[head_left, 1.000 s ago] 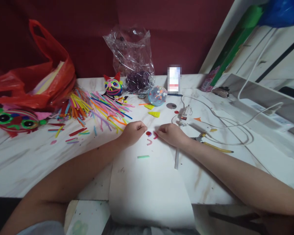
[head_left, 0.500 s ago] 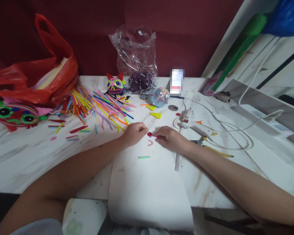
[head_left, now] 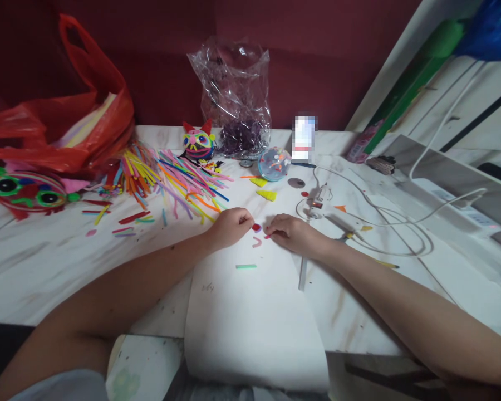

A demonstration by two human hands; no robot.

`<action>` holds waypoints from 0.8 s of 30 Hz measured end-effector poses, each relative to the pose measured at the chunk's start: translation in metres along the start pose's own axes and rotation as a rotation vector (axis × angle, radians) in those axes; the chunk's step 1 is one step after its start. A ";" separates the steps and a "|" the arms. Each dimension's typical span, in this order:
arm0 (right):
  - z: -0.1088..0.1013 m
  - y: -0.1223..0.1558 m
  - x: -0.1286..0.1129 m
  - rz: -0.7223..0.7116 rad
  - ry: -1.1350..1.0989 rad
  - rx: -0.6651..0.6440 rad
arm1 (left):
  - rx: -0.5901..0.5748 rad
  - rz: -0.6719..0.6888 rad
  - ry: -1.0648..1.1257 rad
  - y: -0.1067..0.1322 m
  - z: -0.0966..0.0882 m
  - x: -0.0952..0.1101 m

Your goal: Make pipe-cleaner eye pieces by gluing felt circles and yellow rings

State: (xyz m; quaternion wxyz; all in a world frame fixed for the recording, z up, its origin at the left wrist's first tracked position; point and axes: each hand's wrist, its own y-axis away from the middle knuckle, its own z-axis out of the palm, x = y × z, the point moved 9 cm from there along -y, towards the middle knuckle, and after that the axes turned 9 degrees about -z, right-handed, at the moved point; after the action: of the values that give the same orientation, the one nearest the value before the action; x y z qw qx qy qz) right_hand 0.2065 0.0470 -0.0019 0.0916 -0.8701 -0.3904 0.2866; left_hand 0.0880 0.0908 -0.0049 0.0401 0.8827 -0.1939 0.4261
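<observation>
My left hand [head_left: 232, 227] is closed, its thumb and forefinger pinched at the edge of a small red round piece [head_left: 256, 227] with a purple strip along its lower right side. Just to the right, my right hand [head_left: 291, 234] is also closed, its fingertips on a short bright pink strip [head_left: 268, 236]. A pale pink curved piece [head_left: 257, 243] lies between and below the hands. Nearer to me, a light green strip [head_left: 246, 267] rests on the large white paper sheet [head_left: 254, 323]. The fingertips' exact contact is too small to make out.
Many colored fuzzy strips [head_left: 179, 184] lie at left, before a red plastic bag [head_left: 100, 122]. Two decorated animal figures, one a round cat-like head [head_left: 198, 140], stand nearby. A glue gun [head_left: 319, 200], white cables, yellow-handled pliers [head_left: 353, 235] and a clear dome [head_left: 274, 163] lie to the right and back.
My right hand has drawn slightly away from the red piece. The purple strip that reached toward its fingers now sits against the red piece's edge. My left hand stays nearly in place.
</observation>
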 end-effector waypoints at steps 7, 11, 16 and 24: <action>-0.003 -0.003 0.011 0.210 0.116 0.082 | -0.003 0.018 -0.011 0.000 0.000 0.003; -0.002 -0.003 0.014 0.268 0.176 0.082 | 0.003 0.026 -0.022 0.000 0.000 0.003; 0.001 -0.007 0.010 0.210 0.086 0.088 | 0.002 0.048 -0.021 -0.001 0.002 0.002; 0.001 -0.010 0.006 0.244 0.135 0.072 | -0.011 0.036 -0.023 -0.001 0.003 0.002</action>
State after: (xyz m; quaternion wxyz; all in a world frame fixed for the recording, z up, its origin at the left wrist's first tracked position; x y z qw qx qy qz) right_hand 0.2030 0.0584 -0.0019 0.1132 -0.9245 -0.2644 0.2502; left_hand 0.0915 0.0905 -0.0056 0.0351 0.8837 -0.2127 0.4153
